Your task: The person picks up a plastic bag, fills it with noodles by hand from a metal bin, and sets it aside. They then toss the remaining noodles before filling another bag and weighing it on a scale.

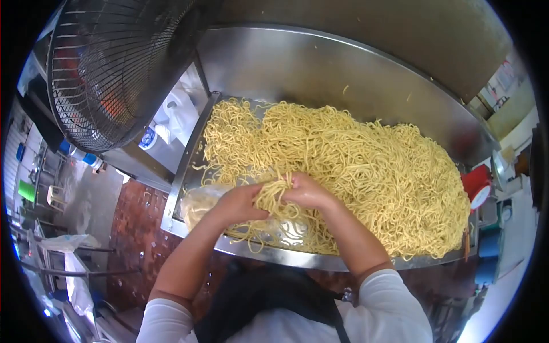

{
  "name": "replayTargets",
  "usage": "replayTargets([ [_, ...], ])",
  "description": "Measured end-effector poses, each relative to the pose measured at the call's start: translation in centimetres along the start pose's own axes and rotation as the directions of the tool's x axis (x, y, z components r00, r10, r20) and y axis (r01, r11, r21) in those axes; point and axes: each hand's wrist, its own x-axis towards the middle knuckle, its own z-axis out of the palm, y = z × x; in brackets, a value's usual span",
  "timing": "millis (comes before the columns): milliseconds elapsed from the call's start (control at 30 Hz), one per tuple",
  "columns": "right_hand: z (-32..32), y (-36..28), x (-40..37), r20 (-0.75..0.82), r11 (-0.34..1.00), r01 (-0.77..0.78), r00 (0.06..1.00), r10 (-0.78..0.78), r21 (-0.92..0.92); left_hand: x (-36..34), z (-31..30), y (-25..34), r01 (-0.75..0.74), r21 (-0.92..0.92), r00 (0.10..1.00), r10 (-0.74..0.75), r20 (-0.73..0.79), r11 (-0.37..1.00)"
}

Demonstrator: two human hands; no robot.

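Note:
A large heap of yellow noodles covers much of the metal tray. Near the tray's front edge, my left hand and my right hand hold one bunch of noodles between them, with loose strands hanging below. The fingers of both hands curl round the bunch from either side. Just left of my left hand, a clear plastic bag with something pale in it lies at the tray's front left corner.
A black fan stands at the upper left, close to the tray. A metal back panel rises behind the noodles. A red object is beyond the tray's right end. White plastic bags hang behind the left side.

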Motion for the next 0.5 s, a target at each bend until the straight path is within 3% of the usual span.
replayTargets([
  [33,0.5,-0.3,0.5,0.026,0.995,0.055,0.998,-0.057,0.080,0.5,0.5,0.0,-0.001,-0.002,1.000,0.001,0.002,1.000],
  [67,0.8,-0.4,0.7,0.049,0.981,0.108,0.992,-0.117,0.160,1.2,0.9,-0.4,0.086,0.117,0.996,-0.086,0.001,0.989],
  [100,0.8,-0.5,0.6,0.049,0.982,0.107,0.992,-0.116,0.158,1.6,1.1,-0.4,0.170,0.234,0.985,-0.172,-0.011,0.957],
  [167,0.9,-0.7,0.8,0.074,0.957,0.094,0.990,-0.119,0.273,1.7,1.5,-0.4,0.196,0.262,0.980,-0.182,-0.079,0.945],
  [300,-1.0,-2.6,-0.6,0.068,0.982,-0.007,0.998,-0.006,0.186,1.4,0.8,-2.2,0.334,0.344,0.924,-0.233,-0.302,0.878],
  [367,-2.5,-7.0,-2.6,-0.145,0.977,-0.210,0.968,0.204,-0.027,0.9,-0.2,-3.6,0.380,0.377,0.907,-0.260,-0.332,0.844],
  [433,-5.1,-7.4,-3.2,-0.266,0.989,-0.145,0.953,0.144,0.016,0.4,-1.0,-5.3,0.505,0.278,0.842,-0.395,-0.368,0.817],
  [500,-6.9,-11.0,-4.7,-0.427,0.946,-0.322,0.849,0.310,0.047,-0.6,-1.5,-7.2,0.449,0.182,0.840,-0.344,-0.421,0.875],
])
